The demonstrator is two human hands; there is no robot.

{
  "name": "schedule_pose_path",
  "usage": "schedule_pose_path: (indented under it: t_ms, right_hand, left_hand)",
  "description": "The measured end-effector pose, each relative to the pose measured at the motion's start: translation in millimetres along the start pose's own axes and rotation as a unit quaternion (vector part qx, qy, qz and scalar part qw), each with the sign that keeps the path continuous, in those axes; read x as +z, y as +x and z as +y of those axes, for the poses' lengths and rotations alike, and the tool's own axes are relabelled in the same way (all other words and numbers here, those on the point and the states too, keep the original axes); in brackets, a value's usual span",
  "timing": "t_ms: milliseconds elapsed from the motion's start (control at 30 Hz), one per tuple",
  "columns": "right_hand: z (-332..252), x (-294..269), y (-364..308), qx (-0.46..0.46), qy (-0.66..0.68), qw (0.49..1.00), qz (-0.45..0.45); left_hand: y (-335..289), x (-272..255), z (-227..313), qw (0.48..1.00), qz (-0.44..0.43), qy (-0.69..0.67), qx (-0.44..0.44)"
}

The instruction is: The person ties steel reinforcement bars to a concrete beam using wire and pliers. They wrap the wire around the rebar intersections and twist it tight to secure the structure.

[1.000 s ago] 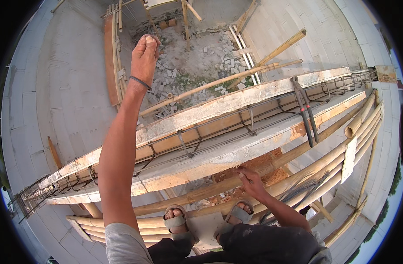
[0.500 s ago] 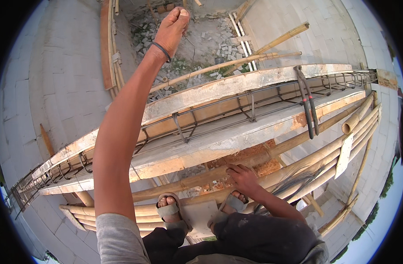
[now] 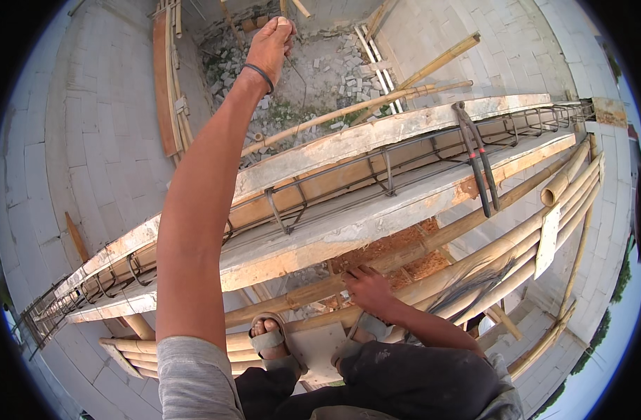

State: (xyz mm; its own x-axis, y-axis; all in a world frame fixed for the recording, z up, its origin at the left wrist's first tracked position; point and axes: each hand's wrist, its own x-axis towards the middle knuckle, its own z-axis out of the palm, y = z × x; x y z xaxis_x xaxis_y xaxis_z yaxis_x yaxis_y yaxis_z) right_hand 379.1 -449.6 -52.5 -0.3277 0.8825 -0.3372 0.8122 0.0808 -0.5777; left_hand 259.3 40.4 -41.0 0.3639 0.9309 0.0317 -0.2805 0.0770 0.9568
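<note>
High at the top of the view, my left hand (image 3: 270, 46) is raised at the end of a stretched arm, its fingers closed in a fist. A thin dark wire (image 3: 299, 73) appears to trail from it. Low in the middle, my right hand (image 3: 371, 289) is beside a bamboo pole (image 3: 397, 260), knuckles up and fingers curled; whatever they hold is hidden. Between the hands runs a rebar cage (image 3: 348, 170) inside a timber form (image 3: 313, 255). Long-handled pincers (image 3: 476, 157), dark with red bands, lie across the form on the right.
My sandalled feet (image 3: 271, 336) stand on a board and bamboo scaffold poles (image 3: 467, 273). A bundle of loose wire (image 3: 474, 285) lies on the poles at the right. Far below, rubble (image 3: 327, 66) covers the ground between block walls (image 3: 96, 126). Slanting bamboo (image 3: 439, 63) crosses beyond the form.
My right hand has shifted slightly left along the bamboo, with its fingers more curled. My left fist stays raised, moving little. The whole view has tilted slightly.
</note>
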Motion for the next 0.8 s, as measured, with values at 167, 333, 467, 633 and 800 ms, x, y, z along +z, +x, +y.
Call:
schedule_pose_path:
  t_ms: [167,333,467,633,800]
  right_hand:
    - [16.2,24.2,10.2,0.008,0.030,0.999,0.015]
    - [23.7,41.0,13.8,0.002,0.084,0.996,0.031]
    - [18.5,38.5,5.0,-0.006,0.109,0.993,0.038]
    - [8.6,27.7,1.9,-0.025,0.136,0.989,0.049]
    - [-0.8,19.1,5.8,-0.007,0.148,0.989,0.027]
  left_hand:
    - [4.0,-3.2,-4.5,0.998,0.044,0.003,-0.050]
    - [4.6,-11.9,-2.7,0.996,0.072,0.025,-0.043]
    - [6.1,-21.2,-1.7,0.997,0.069,0.022,-0.026]
    - [10.6,-27.4,-7.6,0.999,0.032,0.000,-0.019]
    - [15.4,-32.4,-11.8,1.000,0.005,-0.010,-0.021]
